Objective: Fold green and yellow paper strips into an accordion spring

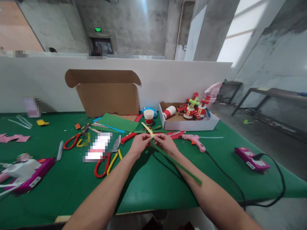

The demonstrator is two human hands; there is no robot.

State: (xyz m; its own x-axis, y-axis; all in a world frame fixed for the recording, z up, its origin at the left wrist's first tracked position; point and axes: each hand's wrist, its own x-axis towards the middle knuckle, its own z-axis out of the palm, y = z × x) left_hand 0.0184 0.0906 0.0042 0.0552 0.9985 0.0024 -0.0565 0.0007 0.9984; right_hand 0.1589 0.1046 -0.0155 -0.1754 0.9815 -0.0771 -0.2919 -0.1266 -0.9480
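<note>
Above the middle of the table, my left hand (pixel 140 144) and my right hand (pixel 166 143) meet with their fingertips almost together. Both are pinched on crossing paper strips. A yellow paper strip (pixel 146 128) sticks up to the upper left from the fingers. From the same spot a long green paper strip (pixel 178 164) runs down to the lower right, over my right forearm. How the strips join is hidden by the fingers. Just beyond my hands stands a red and white paper cup (pixel 149 117). A pink glue gun (pixel 195 141) lies right of my right hand.
Left of my hands lie red-handled scissors (pixel 103 166), another pair of scissors (pixel 72 140) and green paper (pixel 117 122). Behind stand an open cardboard box (pixel 107 99) and a white box (pixel 189 125) of paper-cup figures. Purple power strips (pixel 251 159) sit at both sides, with cords.
</note>
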